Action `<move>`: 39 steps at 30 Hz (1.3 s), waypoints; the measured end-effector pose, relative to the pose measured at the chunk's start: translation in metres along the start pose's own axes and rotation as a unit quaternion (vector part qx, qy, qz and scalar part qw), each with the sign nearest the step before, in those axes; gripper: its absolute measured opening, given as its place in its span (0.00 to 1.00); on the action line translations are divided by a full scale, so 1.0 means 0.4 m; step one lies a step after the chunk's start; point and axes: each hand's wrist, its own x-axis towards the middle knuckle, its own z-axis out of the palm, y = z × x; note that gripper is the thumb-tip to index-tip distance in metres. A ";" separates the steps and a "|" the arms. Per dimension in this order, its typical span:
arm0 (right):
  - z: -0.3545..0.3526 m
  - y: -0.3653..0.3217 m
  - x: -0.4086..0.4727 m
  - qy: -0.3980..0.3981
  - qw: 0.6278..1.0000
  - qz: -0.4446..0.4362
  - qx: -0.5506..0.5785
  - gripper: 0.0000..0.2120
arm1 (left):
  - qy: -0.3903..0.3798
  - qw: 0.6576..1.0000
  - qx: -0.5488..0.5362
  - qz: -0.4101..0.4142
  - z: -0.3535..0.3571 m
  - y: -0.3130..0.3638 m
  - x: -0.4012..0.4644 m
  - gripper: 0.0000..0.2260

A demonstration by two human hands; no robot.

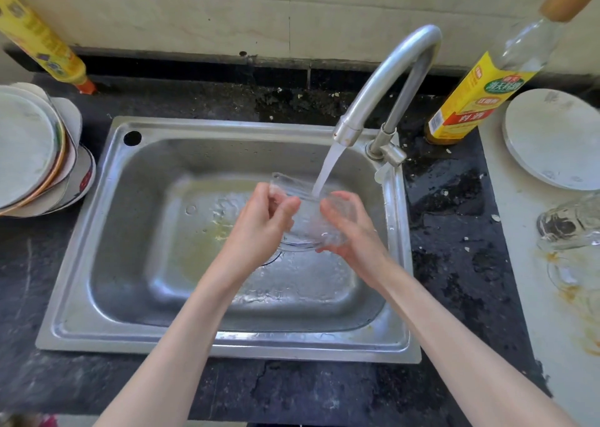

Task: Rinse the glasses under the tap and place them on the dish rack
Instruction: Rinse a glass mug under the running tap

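Observation:
A clear glass (305, 212) is held over the steel sink (130, 290), tilted with its mouth toward the tap (389, 79). Running water (328, 170) pours from the spout into it. My left hand (263, 228) grips the glass on its left side, thumb over the rim. My right hand (350, 231) holds its right side and base. Two more clear glasses rest on the pale counter at the right: one (568, 222) lying on its side, another (571, 270) just below it and hard to make out.
Stacked plates and bowls (35, 147) stand left of the sink on the dark countertop. A yellow-labelled bottle (474, 101) stands right of the tap, with a white round plate (555, 137) beyond it. A yellow bottle (42, 37) leans at the back left.

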 end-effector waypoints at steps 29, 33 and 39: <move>-0.004 0.000 0.029 -0.011 0.957 0.077 0.280 0.23 | -0.129 0.940 0.241 0.205 0.030 0.055 0.001 0.05; -0.022 -0.023 0.033 -0.002 0.946 0.166 0.277 0.22 | -0.171 0.811 0.421 0.368 0.011 0.046 0.016 0.15; -0.016 0.006 0.044 0.044 0.924 0.136 0.354 0.26 | -0.057 0.863 0.378 0.330 0.041 0.066 -0.013 0.07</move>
